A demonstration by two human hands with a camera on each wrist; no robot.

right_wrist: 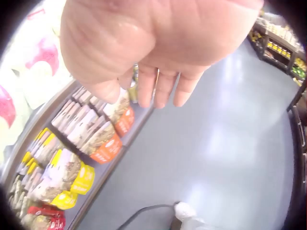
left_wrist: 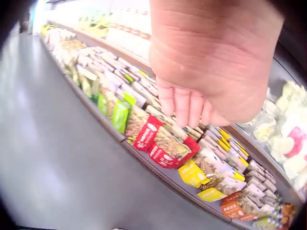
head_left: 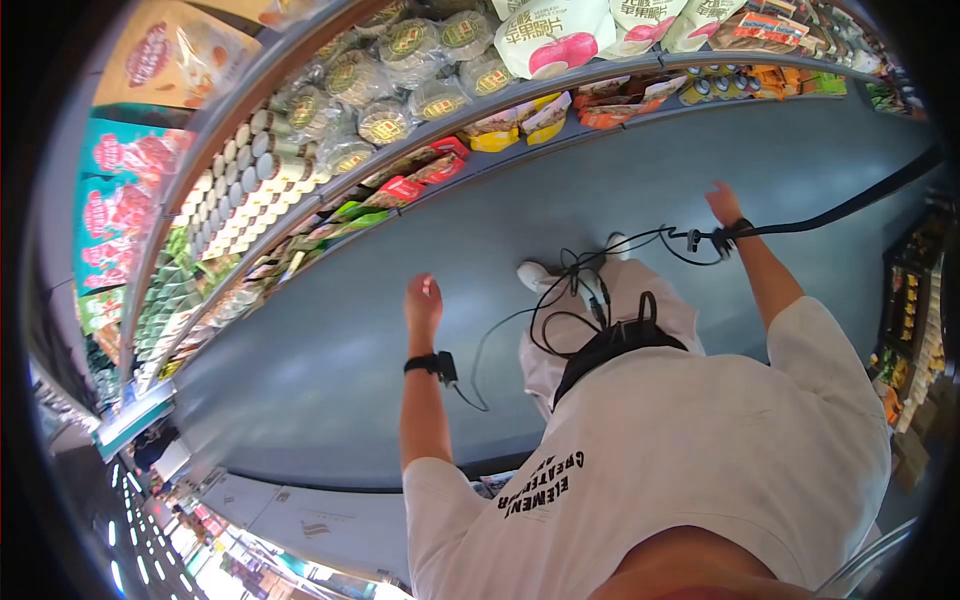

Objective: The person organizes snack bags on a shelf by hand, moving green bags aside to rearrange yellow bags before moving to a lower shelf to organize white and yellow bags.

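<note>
My left hand (head_left: pixel 423 308) hangs over the floor in front of the lower shelf, holding nothing, its fingers loosely bent. In the left wrist view that hand (left_wrist: pixel 211 62) overlaps a row of snack bags, with red bags (left_wrist: pixel 165 146) and a green bag (left_wrist: pixel 121 114) just beyond the fingertips. On the other side, my right hand (head_left: pixel 724 206) is held out in the air with its fingers loose and nothing in them. The right wrist view puts it (right_wrist: pixel 153 48) above orange bags (right_wrist: pixel 106 149) and yellow bags (right_wrist: pixel 82 178) at the shelf edge.
A curved shelf edge (head_left: pixel 420 132) runs across the front, with wrapped round packs (head_left: pixel 410 42) and white apple-print bags (head_left: pixel 556 35) on the upper level. Black cables (head_left: pixel 570 300) hang at the waist. Another display (head_left: pixel 905 310) stands at the right, and grey floor (head_left: pixel 330 350) lies between.
</note>
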